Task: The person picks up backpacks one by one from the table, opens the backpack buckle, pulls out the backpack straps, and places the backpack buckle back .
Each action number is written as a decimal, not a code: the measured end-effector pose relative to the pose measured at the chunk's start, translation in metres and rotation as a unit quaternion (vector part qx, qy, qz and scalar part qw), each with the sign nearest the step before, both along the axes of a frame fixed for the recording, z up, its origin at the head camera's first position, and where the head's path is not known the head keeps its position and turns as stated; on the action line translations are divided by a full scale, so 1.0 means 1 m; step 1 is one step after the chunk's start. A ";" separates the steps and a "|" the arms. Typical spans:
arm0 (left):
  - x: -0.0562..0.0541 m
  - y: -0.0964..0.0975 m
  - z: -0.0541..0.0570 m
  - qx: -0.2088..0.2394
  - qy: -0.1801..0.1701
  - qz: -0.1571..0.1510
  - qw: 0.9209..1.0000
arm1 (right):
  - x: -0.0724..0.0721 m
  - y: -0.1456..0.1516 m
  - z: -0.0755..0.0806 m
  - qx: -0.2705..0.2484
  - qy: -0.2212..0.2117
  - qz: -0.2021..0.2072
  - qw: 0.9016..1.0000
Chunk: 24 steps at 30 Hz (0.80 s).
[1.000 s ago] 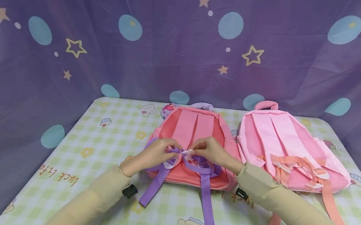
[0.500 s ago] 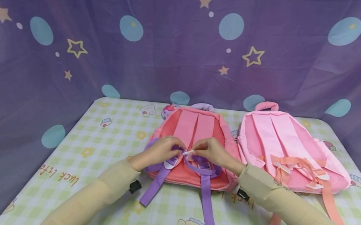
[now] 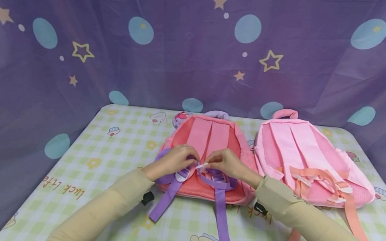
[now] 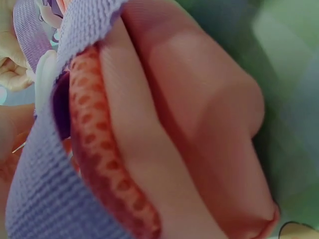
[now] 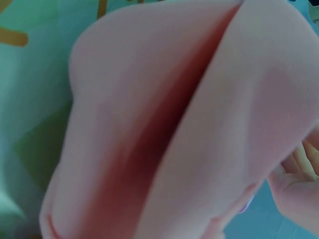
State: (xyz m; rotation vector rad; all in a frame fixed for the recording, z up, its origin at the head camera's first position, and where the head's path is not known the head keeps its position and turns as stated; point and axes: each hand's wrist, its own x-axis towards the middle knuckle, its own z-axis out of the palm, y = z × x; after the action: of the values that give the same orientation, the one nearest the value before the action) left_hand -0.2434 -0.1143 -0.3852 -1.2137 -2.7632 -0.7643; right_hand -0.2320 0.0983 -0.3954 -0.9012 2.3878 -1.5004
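A coral-pink backpack (image 3: 218, 133) lies back panel up, with purple webbing straps (image 3: 222, 222) across its lower part. My left hand (image 3: 175, 160) pinches purple webbing close to a white plastic buckle (image 3: 202, 166). From the other side, my right hand (image 3: 226, 165) grips that buckle between thumb and fingers. The fingertips nearly meet and partly hide the buckle, so whether its halves are joined is unclear. The left wrist view has purple webbing (image 4: 55, 184) close up before the bag's side; in the right wrist view pink fabric (image 5: 209, 139) covers most of the work.
A light-pink backpack (image 3: 305, 150) with orange straps (image 3: 355, 225) lies against the right side of the coral one. Beneath both is a green-checked tablecloth (image 3: 114, 199). A purple curtain (image 3: 186, 55) with stars hangs behind the table.
My left hand has shifted slightly to the right, towards the right hand, and its fingers now lie closer to the buckle. The right hand has hardly moved; both backpacks stay in place.
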 end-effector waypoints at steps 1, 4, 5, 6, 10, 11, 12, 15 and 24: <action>-0.001 0.000 0.000 0.002 -0.002 0.002 1.000 | 0.000 0.000 0.000 0.000 -0.004 0.002 1.000; -0.003 0.001 -0.001 0.006 -0.005 0.008 1.000 | 0.002 -0.001 0.000 0.006 -0.010 0.006 1.000; -0.003 0.001 0.000 0.009 -0.007 0.011 1.000 | 0.003 -0.001 0.000 0.009 -0.011 0.007 1.000; -0.004 0.001 0.000 0.010 -0.008 0.013 1.000 | 0.003 -0.001 0.000 0.011 -0.012 0.008 1.000; -0.004 0.002 0.001 0.008 -0.012 0.022 1.000 | 0.004 -0.002 -0.001 0.017 -0.010 0.010 1.000; -0.004 0.002 0.001 0.006 -0.013 0.025 1.000 | 0.004 -0.002 -0.001 0.016 -0.013 0.010 1.000; -0.004 0.002 0.001 0.005 -0.015 0.028 0.999 | 0.004 -0.002 0.000 0.017 -0.014 0.009 1.000; -0.003 0.002 0.001 0.002 -0.018 0.035 0.999 | 0.005 0.000 0.000 0.020 -0.017 0.011 1.000; -0.005 0.002 -0.001 0.002 -0.015 0.037 0.999 | 0.007 0.004 0.002 0.012 -0.017 0.032 0.999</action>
State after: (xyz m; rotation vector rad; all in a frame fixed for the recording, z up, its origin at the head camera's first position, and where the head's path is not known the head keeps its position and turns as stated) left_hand -0.2481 -0.1127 -0.3858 -1.1021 -2.8106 -0.7871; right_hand -0.2255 0.1020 -0.3933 -0.9316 2.3256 -1.4481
